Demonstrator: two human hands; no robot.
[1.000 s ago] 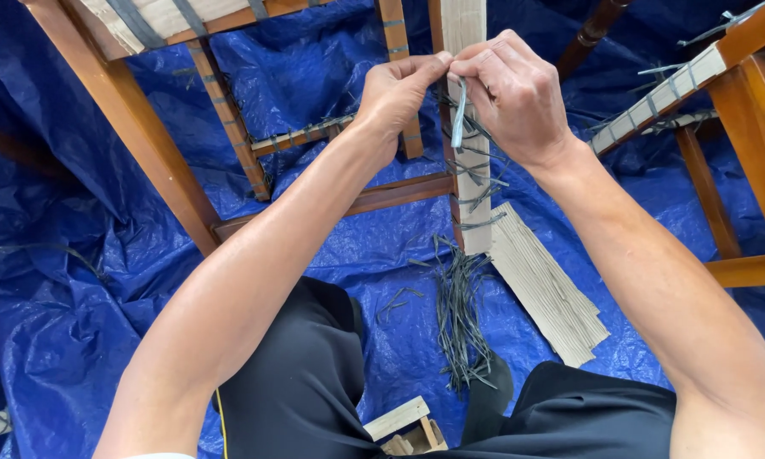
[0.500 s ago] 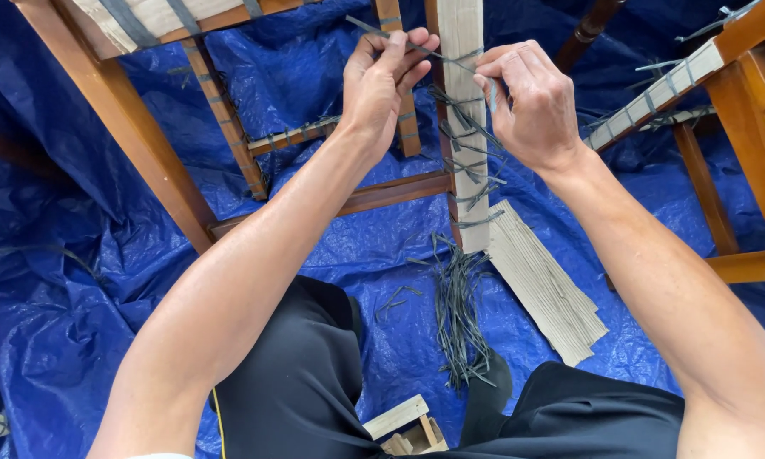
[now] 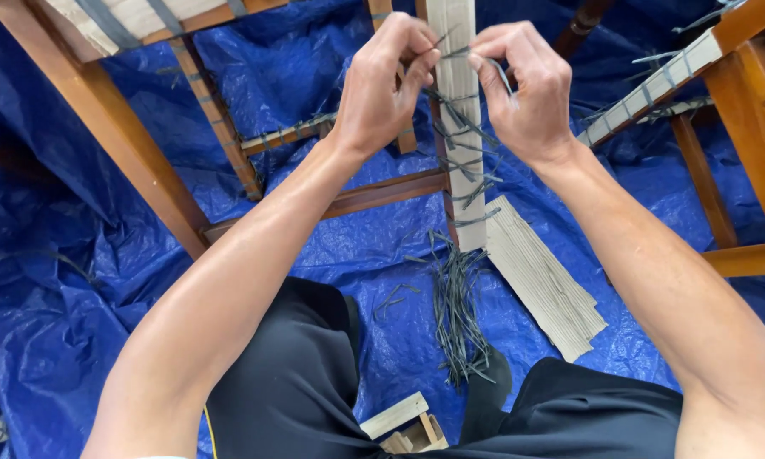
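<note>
Tarp (image 3: 76, 280), blue and creased, covered the floor under everything. Wooden frames (image 3: 136, 161) stood on it from ten o'clock round to three. A pale slat (image 3: 460, 93) rose at twelve o'clock, wrapped crosswise with dark ties. At four o'clock of its foot lay a stack of corrugated strips (image 3: 542, 285); at six o'clock, between the person's knees, lay a loose bundle of ties (image 3: 457, 310). The left hand (image 3: 384, 85) was clenched at eleven o'clock, pinching a tie end against the slat. The right hand (image 3: 525, 85), at one o'clock, pinched the tie (image 3: 484, 64) between thumb and forefinger. That tie ran across the slat's top, between both hands.
</note>
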